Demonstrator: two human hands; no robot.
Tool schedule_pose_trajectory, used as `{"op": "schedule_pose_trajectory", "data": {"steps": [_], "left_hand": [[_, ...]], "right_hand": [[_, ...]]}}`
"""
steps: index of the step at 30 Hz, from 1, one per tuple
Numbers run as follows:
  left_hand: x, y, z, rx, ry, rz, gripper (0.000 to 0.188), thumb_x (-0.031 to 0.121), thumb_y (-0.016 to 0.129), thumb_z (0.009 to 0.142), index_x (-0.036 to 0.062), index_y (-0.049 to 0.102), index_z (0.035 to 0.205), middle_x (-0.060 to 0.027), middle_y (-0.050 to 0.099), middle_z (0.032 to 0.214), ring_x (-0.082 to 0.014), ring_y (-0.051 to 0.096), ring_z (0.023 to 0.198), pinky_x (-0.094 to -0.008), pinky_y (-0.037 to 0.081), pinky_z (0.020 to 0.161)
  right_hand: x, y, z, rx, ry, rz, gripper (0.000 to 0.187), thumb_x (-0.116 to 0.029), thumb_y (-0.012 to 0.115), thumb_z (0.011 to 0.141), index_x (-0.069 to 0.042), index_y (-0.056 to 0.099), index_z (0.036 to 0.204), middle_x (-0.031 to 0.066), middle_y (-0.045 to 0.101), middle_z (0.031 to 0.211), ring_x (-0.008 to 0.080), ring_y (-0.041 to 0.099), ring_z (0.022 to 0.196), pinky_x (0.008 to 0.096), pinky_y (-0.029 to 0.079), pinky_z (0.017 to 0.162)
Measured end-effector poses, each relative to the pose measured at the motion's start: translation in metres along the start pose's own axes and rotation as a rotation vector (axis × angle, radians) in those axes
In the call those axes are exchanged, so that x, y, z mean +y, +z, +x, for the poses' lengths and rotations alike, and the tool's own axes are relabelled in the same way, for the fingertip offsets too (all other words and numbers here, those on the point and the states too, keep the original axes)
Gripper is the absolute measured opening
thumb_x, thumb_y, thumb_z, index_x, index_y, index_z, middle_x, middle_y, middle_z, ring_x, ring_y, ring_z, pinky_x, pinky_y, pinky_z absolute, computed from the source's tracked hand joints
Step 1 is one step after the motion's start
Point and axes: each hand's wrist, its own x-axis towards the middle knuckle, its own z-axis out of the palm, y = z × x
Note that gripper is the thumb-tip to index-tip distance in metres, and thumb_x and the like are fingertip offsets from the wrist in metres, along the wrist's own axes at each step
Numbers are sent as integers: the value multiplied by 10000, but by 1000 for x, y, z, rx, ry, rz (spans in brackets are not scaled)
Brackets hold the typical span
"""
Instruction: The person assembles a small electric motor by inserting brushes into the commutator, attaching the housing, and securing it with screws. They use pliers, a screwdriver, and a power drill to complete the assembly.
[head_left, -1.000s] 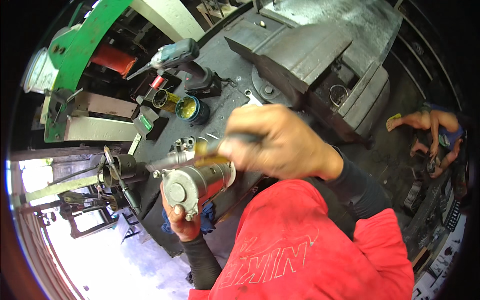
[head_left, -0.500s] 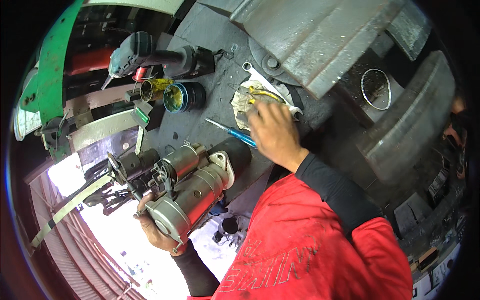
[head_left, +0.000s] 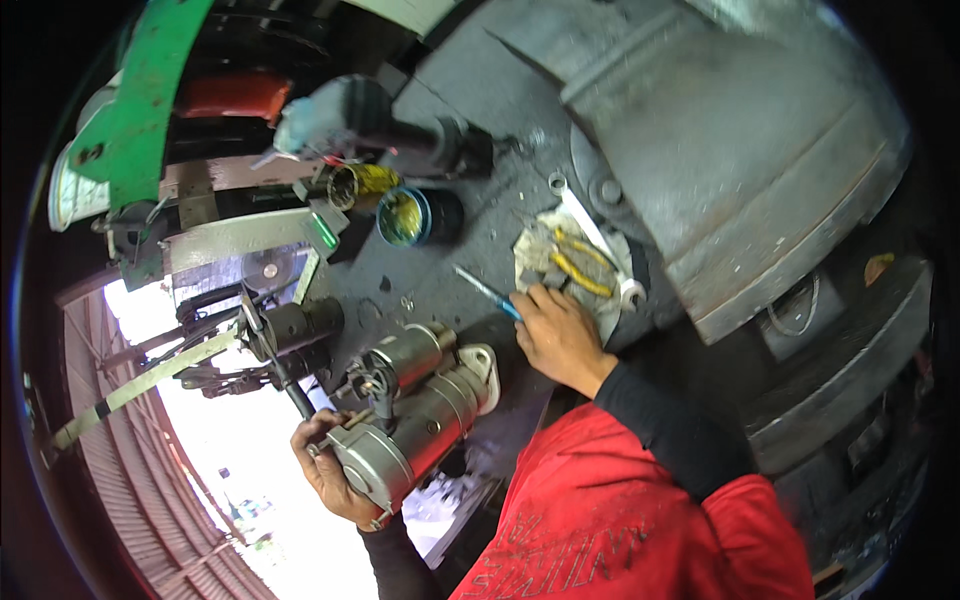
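Observation:
A silver starter motor [head_left: 432, 425] lies along the bench's near edge, its smaller solenoid cylinder on the far side. My left hand [head_left: 335, 480] grips its rounded left end, fingers curled around the housing. Right of it, a screwdriver [head_left: 488, 292] with a blue handle rests on the dark bench, tip pointing far left. My right hand [head_left: 562, 338] is closed over the handle, and the fingers hide most of it. Just beyond that hand, yellow-handled pliers [head_left: 580, 268] lie on a dirty cloth [head_left: 532, 240], beside a combination wrench [head_left: 598, 232].
A blue tub of grease [head_left: 405, 218] and a yellow can [head_left: 362, 185] stand at the far left, before a cordless power tool [head_left: 385, 125]. A dark cylindrical part [head_left: 300, 328] sits left of the motor. Large grey metal machinery [head_left: 760, 170] fills the far right.
My right hand has come off the pliers and cloth and dropped onto the screwdriver's handle. The whole view has shifted; my left hand keeps its hold on the starter motor.

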Motion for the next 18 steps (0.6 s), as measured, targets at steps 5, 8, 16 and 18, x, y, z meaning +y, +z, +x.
{"op": "schedule_pose_trajectory", "data": {"steps": [5,8,16,18], "left_hand": [[-3,7,10,-30,110,-82,400,401,701,1061,14,624,1128,-170,643,1098,-263,639,1026,-421,533,955],[11,10,15,68,148,177,347,297,809,966,-17,680,1040,-149,696,1038,-257,658,984,-389,520,928],[48,-8,32,-328,15,134,240,69,624,1080,-59,710,1263,-133,743,1226,-216,685,1131,-345,535,1019],[41,-11,36,-352,-87,-31,248,23,678,1041,-57,694,1275,-129,724,1248,-199,679,1128,-327,538,1012]], "right_hand": [[-8,-19,7,29,-49,45,331,-135,719,903,-4,666,1203,189,598,1064,403,644,979,514,528,841],[-13,-28,7,22,-97,9,329,-141,712,913,-2,674,1209,192,596,1073,415,652,966,511,544,822],[-42,-56,-31,-21,-74,-43,335,-173,689,951,-27,662,1251,190,596,1130,423,663,1062,518,556,890],[-52,-65,-54,-26,-12,-49,336,-190,679,969,-33,660,1266,185,603,1144,416,668,1075,520,556,904]]}}
